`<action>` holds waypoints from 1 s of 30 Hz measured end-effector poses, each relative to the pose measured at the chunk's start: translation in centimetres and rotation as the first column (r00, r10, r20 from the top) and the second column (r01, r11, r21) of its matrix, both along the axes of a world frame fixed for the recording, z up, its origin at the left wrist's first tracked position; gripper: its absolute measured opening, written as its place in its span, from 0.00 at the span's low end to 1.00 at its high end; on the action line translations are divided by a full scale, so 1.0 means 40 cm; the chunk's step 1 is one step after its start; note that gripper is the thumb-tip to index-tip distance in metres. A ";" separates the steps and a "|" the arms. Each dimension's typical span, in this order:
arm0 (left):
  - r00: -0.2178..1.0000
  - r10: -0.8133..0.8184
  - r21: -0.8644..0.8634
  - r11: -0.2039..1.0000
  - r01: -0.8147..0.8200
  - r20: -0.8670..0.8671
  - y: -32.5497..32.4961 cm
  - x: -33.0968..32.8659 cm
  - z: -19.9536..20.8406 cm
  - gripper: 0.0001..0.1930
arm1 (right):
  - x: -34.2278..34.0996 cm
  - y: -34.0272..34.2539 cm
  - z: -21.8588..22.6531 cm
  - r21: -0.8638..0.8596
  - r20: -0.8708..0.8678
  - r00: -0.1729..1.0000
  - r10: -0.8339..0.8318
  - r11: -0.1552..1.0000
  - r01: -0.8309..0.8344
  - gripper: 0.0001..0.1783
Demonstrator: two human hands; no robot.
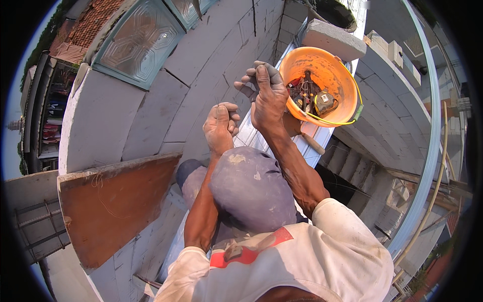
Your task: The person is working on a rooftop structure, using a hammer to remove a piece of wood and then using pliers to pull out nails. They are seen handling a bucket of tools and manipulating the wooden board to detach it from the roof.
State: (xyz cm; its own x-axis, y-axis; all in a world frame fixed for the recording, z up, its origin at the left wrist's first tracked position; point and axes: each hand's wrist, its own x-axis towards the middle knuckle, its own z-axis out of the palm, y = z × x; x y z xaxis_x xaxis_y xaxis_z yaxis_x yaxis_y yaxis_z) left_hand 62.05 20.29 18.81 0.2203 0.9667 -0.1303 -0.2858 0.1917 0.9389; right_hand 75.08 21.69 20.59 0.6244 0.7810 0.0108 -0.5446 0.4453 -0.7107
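Note:
Dusty with grey powder, my left hand [220,126] is closed above my knee, its thumb pressed against curled fingers. Very thin strands seem to show by its fingertips, but what it pinches is too fine to make out. My right hand [266,95] is raised beside the orange bucket [322,60], thumb and forefinger together and the other fingers loosely bent; anything between them is too small to see. Inside the bucket lie a tape measure [326,102] and several dark, dirty hand tools [304,93]. A wooden tool handle [313,143] pokes out below the bucket.
A pale block [334,39] and a dark mortar tub [334,12] stand beyond the bucket. Along the left runs a block wall [166,110] with patterned glass panes [141,43]. A brown board [118,206] leans there. Stairs [352,163] drop away at right, past a metal rail [433,126].

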 end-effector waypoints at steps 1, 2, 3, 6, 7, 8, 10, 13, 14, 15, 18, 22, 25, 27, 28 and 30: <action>1.000 -0.019 0.026 0.999 0.020 -0.008 -0.001 -0.004 0.001 0.18 | 0.002 -0.005 0.000 0.012 0.005 1.000 0.012 1.000 -0.012 0.14; 0.999 -0.035 0.053 0.998 0.035 -0.017 -0.002 -0.007 0.009 0.18 | 0.003 -0.009 0.010 0.025 0.010 1.000 0.027 0.999 -0.027 0.14; 0.998 -0.002 0.117 0.993 0.010 -0.068 0.001 -0.003 0.023 0.19 | 0.007 -0.013 0.024 0.044 0.056 0.998 0.023 0.999 -0.026 0.14; 0.978 0.036 0.134 0.991 -0.008 -0.204 0.038 -0.042 0.044 0.20 | 0.031 -0.033 0.051 0.012 0.153 0.982 0.107 0.994 -0.110 0.15; 0.971 0.003 0.089 0.996 0.019 -0.240 0.050 -0.062 0.056 0.21 | 0.035 -0.048 0.066 -0.066 0.188 0.969 0.161 0.986 -0.151 0.15; 0.962 -0.031 0.082 0.995 0.055 -0.270 0.056 -0.072 0.076 0.21 | 0.035 -0.057 0.076 -0.096 0.284 0.936 0.207 0.978 -0.187 0.14; 0.940 -0.080 0.063 0.992 0.107 -0.331 0.076 -0.090 0.111 0.22 | 0.028 -0.068 0.088 -0.159 0.459 0.833 0.309 0.951 -0.265 0.13; 0.957 -0.145 0.087 0.981 0.172 -0.252 0.090 -0.086 0.134 0.19 | 0.000 -0.080 0.108 -0.245 0.622 0.679 0.390 0.921 -0.304 0.11; 0.955 -0.159 0.105 0.976 0.190 -0.251 0.093 -0.086 0.141 0.19 | -0.006 -0.081 0.110 -0.257 0.675 0.620 0.399 0.915 -0.310 0.11; 0.952 -0.183 0.131 0.967 0.219 -0.245 0.092 -0.079 0.149 0.20 | -0.007 -0.088 0.116 -0.244 0.718 0.581 0.384 0.920 -0.307 0.10; 0.948 -0.193 0.158 0.958 0.237 -0.254 0.087 -0.075 0.170 0.18 | -0.011 -0.086 0.122 -0.295 0.675 0.585 0.450 0.891 -0.345 0.13; 0.966 -0.174 0.094 0.976 0.195 -0.189 0.082 -0.089 0.163 0.10 | -0.011 -0.078 0.131 -0.340 0.527 0.710 0.467 0.882 -0.327 0.23; 0.960 -0.155 0.119 0.975 0.186 -0.234 0.072 -0.086 0.171 0.08 | 0.008 -0.075 0.140 -0.369 0.552 0.668 0.499 0.865 -0.341 0.18; 0.945 -0.130 0.213 0.956 0.199 -0.302 0.069 -0.090 0.170 0.09 | 0.010 -0.076 0.152 -0.384 0.548 0.661 0.513 0.856 -0.346 0.15; 0.937 -0.111 0.287 0.934 0.211 -0.330 0.071 -0.092 0.159 0.10 | 0.009 -0.078 0.157 -0.384 0.546 0.664 0.512 0.857 -0.344 0.13; 0.925 -0.086 0.318 0.924 0.213 -0.370 0.075 -0.092 0.153 0.12 | 0.012 -0.081 0.159 -0.391 0.545 0.663 0.513 0.855 -0.339 0.12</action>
